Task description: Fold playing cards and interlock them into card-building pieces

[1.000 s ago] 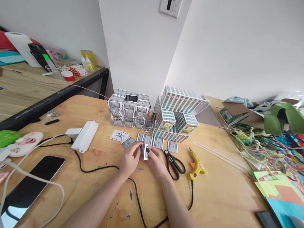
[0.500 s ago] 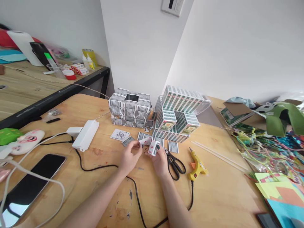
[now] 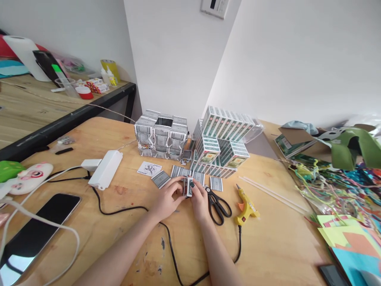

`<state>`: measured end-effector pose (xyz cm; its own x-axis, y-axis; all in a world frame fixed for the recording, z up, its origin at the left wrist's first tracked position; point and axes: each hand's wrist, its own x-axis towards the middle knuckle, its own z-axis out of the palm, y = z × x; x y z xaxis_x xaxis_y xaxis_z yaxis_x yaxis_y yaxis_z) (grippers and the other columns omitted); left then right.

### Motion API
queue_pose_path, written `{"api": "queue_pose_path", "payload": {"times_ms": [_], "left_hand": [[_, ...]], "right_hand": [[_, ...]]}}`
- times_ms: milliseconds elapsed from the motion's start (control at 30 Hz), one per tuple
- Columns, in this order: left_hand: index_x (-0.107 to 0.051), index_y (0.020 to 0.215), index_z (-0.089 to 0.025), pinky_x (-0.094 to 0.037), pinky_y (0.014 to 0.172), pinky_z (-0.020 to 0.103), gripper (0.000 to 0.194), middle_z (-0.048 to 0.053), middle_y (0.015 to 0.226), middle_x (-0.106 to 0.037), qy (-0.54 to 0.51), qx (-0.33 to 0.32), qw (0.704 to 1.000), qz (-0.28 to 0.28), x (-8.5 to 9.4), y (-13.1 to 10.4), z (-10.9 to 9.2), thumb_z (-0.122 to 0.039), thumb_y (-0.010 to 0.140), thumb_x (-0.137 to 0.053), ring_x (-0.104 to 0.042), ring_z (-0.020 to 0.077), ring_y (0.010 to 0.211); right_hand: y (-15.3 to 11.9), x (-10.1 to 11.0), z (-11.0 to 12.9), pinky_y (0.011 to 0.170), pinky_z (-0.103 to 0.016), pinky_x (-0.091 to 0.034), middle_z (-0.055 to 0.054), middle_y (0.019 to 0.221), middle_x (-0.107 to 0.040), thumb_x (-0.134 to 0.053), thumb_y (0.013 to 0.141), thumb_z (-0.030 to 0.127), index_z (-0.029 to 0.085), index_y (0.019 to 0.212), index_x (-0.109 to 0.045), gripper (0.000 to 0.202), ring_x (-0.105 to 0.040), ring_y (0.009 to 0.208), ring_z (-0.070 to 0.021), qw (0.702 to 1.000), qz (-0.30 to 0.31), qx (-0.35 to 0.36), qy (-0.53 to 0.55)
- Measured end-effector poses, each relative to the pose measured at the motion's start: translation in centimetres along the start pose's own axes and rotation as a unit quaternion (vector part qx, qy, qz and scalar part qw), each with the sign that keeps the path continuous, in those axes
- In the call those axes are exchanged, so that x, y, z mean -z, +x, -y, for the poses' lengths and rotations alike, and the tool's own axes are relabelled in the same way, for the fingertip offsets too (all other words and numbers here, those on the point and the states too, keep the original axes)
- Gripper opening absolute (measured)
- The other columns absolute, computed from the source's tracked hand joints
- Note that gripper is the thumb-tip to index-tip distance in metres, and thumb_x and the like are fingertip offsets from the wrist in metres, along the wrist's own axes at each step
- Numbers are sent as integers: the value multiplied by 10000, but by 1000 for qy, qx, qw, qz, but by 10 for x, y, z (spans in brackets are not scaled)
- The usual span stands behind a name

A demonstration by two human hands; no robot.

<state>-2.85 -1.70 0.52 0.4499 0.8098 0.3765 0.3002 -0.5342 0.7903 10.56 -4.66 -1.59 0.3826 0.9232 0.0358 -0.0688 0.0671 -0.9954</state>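
Observation:
Between my two hands, small folded playing cards (image 3: 189, 187) are pinched upright and close together. My left hand (image 3: 167, 198) closes its fingertips on their left side. On the right side, my right hand (image 3: 199, 200) grips them with its thumb on top. Patterned playing cards (image 3: 160, 179) lie face down just beyond my hands, with a joker card (image 3: 149, 169) face up to their left. Black scissors (image 3: 218, 206) rest beside my right wrist, and a yellow glue gun (image 3: 245, 207) lies farther right. How the cards are joined is hidden by my fingers.
A box-shaped structure of folded cards (image 3: 161, 135) stands at the back, beside stacked card boxes (image 3: 228, 125). A white power adapter (image 3: 106, 170) and a phone (image 3: 38, 230) are at left. Clear glue sticks (image 3: 274, 194) lie right. A black cable (image 3: 171, 242) runs under my forearms.
My hands have come together, bringing the card pieces side by side. The red diamond face seen before is now turned out of sight. The view has shifted slightly.

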Motion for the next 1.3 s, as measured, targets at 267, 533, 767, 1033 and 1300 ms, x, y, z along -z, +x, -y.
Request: {"api": "queue_pose_path", "payload": {"times_ms": [267,533,767,1033,1300], "left_hand": [[-468,707,-197,-445,856,334,118,67,1142,-518,41,-2,999,-7,0,-2,0,-96,715,-529,-507,202,1070],[-436,706,-189,-457,699,289,135,66,1111,-477,56,14,998,0,-4,-5,5,-71,689,-498,-555,148,814],[-422,736,-188,-447,613,262,134,58,1117,-462,55,23,998,10,-5,-5,4,-74,692,-476,-474,78,593],[-489,777,-191,-481,694,297,89,76,1169,-484,67,12,998,10,-3,-6,6,-161,717,-548,-564,143,771],[-530,783,-201,-443,868,338,63,60,1204,-498,37,-17,999,16,-1,-4,5,-205,744,-579,-503,202,1068]], "right_hand": [[1,-2,2,765,-332,-462,-60,986,-648,-629,691,375,200,1048,-635,397,-591,887,-224,999,3,-51,18],[1,-2,0,772,-327,-458,-67,935,-631,-648,690,372,172,1060,-619,422,-579,846,-199,999,14,-24,-37],[1,-3,5,808,-331,-450,-65,987,-640,-667,667,343,181,1034,-625,404,-580,913,-216,998,47,-40,-7],[-2,-5,10,774,-317,-463,-42,955,-661,-630,713,358,192,1008,-598,340,-606,864,-205,979,136,-111,107],[-2,-5,9,684,-296,-478,-51,953,-655,-661,687,336,197,1029,-564,382,-608,834,-204,978,106,-114,142]]}}
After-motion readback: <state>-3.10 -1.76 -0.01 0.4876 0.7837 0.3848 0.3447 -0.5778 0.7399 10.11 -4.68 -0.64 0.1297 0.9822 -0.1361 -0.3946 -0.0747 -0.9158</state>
